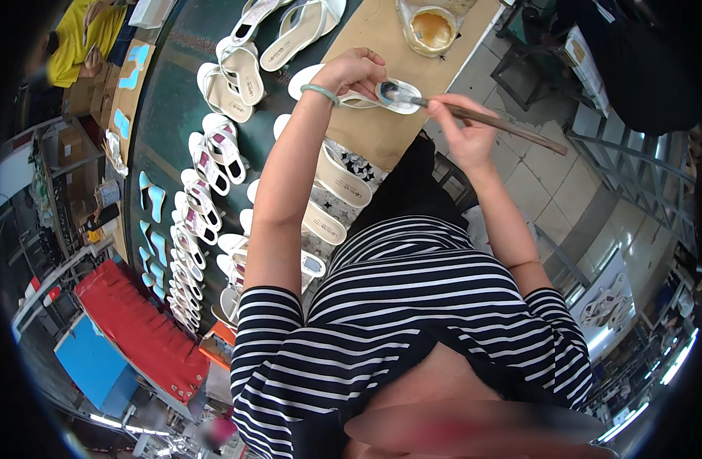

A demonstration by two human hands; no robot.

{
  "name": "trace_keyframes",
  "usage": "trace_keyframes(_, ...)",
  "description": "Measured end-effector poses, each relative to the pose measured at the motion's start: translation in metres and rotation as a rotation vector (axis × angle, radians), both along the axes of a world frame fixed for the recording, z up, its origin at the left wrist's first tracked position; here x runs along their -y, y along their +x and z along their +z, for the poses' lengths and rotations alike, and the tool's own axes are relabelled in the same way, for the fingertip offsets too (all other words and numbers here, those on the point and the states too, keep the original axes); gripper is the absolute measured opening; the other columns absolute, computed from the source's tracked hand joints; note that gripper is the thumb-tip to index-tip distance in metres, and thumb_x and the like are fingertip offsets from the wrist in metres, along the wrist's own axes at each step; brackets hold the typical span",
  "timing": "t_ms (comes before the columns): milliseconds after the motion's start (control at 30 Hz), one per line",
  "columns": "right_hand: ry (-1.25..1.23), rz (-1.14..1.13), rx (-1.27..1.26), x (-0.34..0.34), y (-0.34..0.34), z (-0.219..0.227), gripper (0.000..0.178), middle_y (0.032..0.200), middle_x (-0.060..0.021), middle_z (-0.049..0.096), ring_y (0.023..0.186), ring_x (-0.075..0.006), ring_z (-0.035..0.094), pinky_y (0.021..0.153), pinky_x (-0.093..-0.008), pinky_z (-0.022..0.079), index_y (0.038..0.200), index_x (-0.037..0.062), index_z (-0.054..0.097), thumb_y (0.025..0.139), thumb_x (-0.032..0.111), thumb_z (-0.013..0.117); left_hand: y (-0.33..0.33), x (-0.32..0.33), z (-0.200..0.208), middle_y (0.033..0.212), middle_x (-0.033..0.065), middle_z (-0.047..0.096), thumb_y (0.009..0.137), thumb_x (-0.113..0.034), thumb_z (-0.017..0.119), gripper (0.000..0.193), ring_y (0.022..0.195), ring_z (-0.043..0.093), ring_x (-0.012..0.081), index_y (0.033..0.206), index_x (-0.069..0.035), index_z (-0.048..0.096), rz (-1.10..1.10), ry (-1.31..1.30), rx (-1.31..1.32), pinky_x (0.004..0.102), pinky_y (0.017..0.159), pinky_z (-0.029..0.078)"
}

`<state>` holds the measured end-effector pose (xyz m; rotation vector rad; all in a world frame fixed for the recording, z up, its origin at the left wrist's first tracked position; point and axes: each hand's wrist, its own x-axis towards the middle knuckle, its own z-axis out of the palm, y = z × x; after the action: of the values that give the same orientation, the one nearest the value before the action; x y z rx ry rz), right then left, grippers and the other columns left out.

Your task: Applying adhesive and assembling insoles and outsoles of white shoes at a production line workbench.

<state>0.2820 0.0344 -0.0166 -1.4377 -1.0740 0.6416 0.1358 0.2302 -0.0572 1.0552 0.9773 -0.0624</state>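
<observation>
My left hand [356, 73] has its fingers closed on the side of a white thong sandal [409, 89], steadying it on the brown board [358, 143]. Its insole bed at the heel looks bare and greyish. My right hand [467, 131] grips a brush [511, 128] by its long wooden handle. The bristle end rests on the sandal's heel, close to my left fingertips. Beyond the sandal, on the same board, stands a tub [430, 32] of amber, sticky-looking liquid. What lies under my left fingers is hidden.
Rows of white sandals [232, 73] fill the dark green table [156, 115] on my left. More sandals [340, 182] lie by my body. Blue cut pieces [153, 195] sit along the far left edge. A person in yellow [68, 50] is across the table. Metal racks [634, 176] stand right.
</observation>
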Motion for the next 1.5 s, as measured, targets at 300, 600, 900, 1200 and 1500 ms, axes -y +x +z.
trace_keyframes(300, 0.119, -0.062, -0.612, 0.002, 0.057, 0.05, 0.016, 0.078, -0.0177, 0.065, 0.065, -0.0314, 0.068, 0.06, -0.0391, 0.058, 0.094, -0.0069, 0.062, 0.09, 0.006, 0.054, -0.021, 0.023, 0.027, 0.087, 0.0109, 0.065, 0.083, -0.012, 0.066, 0.04, 0.07, 0.068, 0.0199, 0.115, 0.0, 0.047, 0.088, 0.07, 0.061, 0.0278, 0.063, 0.057)
trace_keyframes(600, 0.068, 0.098, -1.116, 0.027, 0.182, 0.027, 0.025, 0.094, -0.0187, 0.067, 0.082, -0.0231, 0.058, 0.072, -0.0318, 0.046, 0.1, 0.0001, 0.064, 0.096, 0.022, 0.053, -0.186, 0.109, 0.074, 0.104, 0.0194, 0.063, 0.102, -0.038, 0.038, 0.046, 0.096, 0.064, 0.031, 0.12, 0.003, 0.048, 1.068, 0.364, 0.436, 0.0412, 0.087, 0.052)
trace_keyframes(900, -0.048, 0.527, -1.219, -0.062, 0.18, 0.068, 0.028, 0.095, -0.0135, 0.062, 0.087, -0.0239, 0.051, 0.079, -0.0335, 0.043, 0.095, -0.0021, 0.062, 0.098, 0.023, 0.05, -0.23, 0.25, 0.085, 0.107, 0.0155, 0.062, 0.101, -0.036, 0.041, 0.048, 0.102, 0.063, 0.0249, 0.124, 0.005, 0.051, 1.089, 0.241, 0.087, 0.0353, 0.09, 0.05)
trace_keyframes(1200, -0.138, 0.679, -0.388, -0.118, 0.124, 0.091, 0.027, 0.108, -0.0201, 0.063, 0.086, -0.0226, 0.06, 0.078, -0.0334, 0.047, 0.091, -0.0046, 0.064, 0.094, 0.018, 0.049, -0.126, 0.272, -0.008, 0.116, 0.0143, 0.053, 0.097, -0.039, 0.053, 0.048, 0.109, 0.051, 0.0184, 0.125, -0.001, 0.05, 1.244, 0.298, -0.074, 0.0297, 0.093, 0.042)
trace_keyframes(1500, -0.394, 1.065, 1.178, -0.141, -0.053, 0.0, 0.038, 0.083, -0.0159, 0.069, 0.079, -0.0326, 0.066, 0.071, -0.0414, 0.053, 0.086, 0.0046, 0.071, 0.078, 0.042, 0.069, -0.113, 0.225, -0.046, 0.098, 0.0054, 0.058, 0.093, -0.033, 0.059, 0.036, 0.092, 0.05, 0.0132, 0.107, 0.0, 0.057, 1.51, 0.281, -0.042, 0.0274, 0.085, 0.04)
